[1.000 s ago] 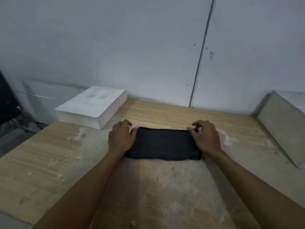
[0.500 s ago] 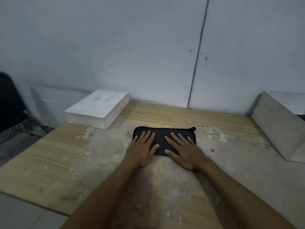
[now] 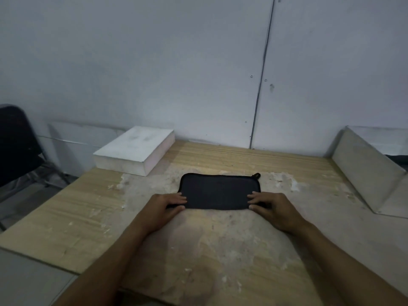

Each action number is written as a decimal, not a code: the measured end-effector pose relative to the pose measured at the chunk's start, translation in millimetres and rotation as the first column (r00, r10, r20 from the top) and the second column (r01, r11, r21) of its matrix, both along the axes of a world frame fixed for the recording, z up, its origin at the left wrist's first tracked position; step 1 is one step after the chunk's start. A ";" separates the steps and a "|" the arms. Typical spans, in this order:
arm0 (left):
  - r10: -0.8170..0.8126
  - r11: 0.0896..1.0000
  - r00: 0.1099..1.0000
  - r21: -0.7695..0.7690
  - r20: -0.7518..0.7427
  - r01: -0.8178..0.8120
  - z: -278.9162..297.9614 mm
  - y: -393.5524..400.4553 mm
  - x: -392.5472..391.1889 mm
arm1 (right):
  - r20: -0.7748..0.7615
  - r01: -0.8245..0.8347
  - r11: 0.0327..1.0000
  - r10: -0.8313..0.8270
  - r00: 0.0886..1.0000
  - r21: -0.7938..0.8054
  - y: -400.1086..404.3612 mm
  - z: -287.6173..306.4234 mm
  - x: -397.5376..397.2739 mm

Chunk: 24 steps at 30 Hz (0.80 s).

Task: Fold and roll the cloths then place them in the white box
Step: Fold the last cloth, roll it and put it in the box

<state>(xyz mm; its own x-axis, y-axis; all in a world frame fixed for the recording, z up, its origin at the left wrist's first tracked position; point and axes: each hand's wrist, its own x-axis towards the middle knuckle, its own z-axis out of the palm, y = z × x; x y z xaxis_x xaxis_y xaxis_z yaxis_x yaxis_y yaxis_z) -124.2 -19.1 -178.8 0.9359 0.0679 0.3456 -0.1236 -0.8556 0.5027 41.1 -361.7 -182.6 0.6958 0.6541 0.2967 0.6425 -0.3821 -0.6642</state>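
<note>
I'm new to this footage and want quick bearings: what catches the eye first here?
A folded black cloth lies mid-table, with the left hand and right hand gripping its near corners. A white box sits at the wooden table's far left corner, against the wall. A dark chair stands at the left edge.

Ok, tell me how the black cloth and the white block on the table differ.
The cloth is black, thin and lies flat; the white block is pale, thick and rigid-looking. The left hand and right hand pinch the cloth's near corners; the block is untouched. Both rest on the table.
</note>
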 end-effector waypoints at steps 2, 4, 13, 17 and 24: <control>0.029 0.997 0.999 0.075 0.019 -0.030 3.4 -5.8 -1.2 | 0.038 0.013 1.000 -0.012 0.999 -0.018 0.0 0.4 -3.1; 0.058 0.992 0.998 0.114 0.038 -0.062 5.0 -13.4 -2.0 | 0.062 0.015 0.999 -0.013 0.998 -0.038 -3.0 1.3 -7.6; 0.163 0.987 0.984 -0.022 0.077 -0.162 0.4 -43.1 -41.6 | 0.160 0.039 0.984 -0.011 0.987 -0.173 -27.8 9.2 -38.5; 0.593 0.788 0.798 -0.128 -0.104 -0.602 5.9 -66.6 -32.4 | 0.254 0.109 0.947 -0.031 0.967 -0.302 -3.3 18.2 -69.7; 0.575 0.741 0.662 -0.037 -0.481 -0.671 39.8 -80.8 -11.6 | 0.098 0.062 0.803 -0.004 0.995 -0.593 66.9 0.1 -107.3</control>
<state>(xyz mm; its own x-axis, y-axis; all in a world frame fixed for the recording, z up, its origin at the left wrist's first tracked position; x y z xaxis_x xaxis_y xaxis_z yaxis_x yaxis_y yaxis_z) -135.7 -99.9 -139.0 0.6895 0.7087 -0.1496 0.6605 -0.5304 0.5314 -66.2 -294.8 -182.5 0.7100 0.6993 -0.0827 0.6667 -0.7053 -0.2408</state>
